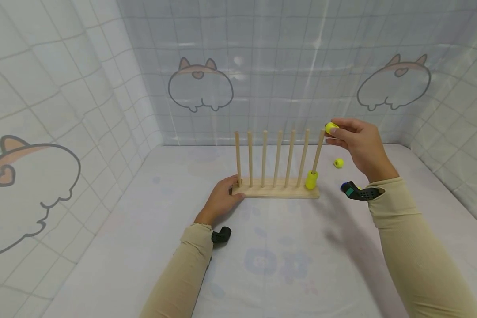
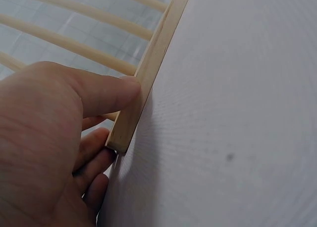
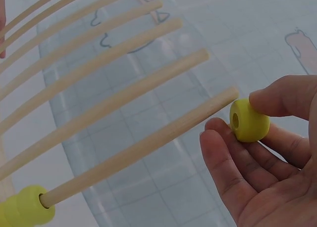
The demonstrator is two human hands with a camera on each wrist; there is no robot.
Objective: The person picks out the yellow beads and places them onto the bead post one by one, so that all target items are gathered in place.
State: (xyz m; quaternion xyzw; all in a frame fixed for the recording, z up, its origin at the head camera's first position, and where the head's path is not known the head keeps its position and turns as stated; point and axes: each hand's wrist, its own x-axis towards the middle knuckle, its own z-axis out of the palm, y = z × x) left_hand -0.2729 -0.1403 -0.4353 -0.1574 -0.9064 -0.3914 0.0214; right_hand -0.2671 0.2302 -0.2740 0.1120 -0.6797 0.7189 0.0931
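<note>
A wooden rack (image 1: 276, 193) with a row of several upright pegs stands on the table. My left hand (image 1: 221, 199) grips the left end of its base; in the left wrist view the thumb presses the front edge and fingers lie behind. My right hand (image 1: 359, 143) pinches a yellow bead (image 3: 249, 120) between thumb and fingers, beside the tip of the rightmost peg (image 3: 143, 145). The bead's hole faces toward the peg, and the bead is not around it. Yellow beads (image 3: 29, 207) sit stacked at the foot of that same peg.
Another yellow bead (image 1: 338, 163) lies on the table behind and right of the rack. Something blue and yellow shows partly behind the right wrist's black strap device (image 1: 359, 191). Tiled-pattern curtains (image 1: 278, 66) with cartoon animals close off the back and sides.
</note>
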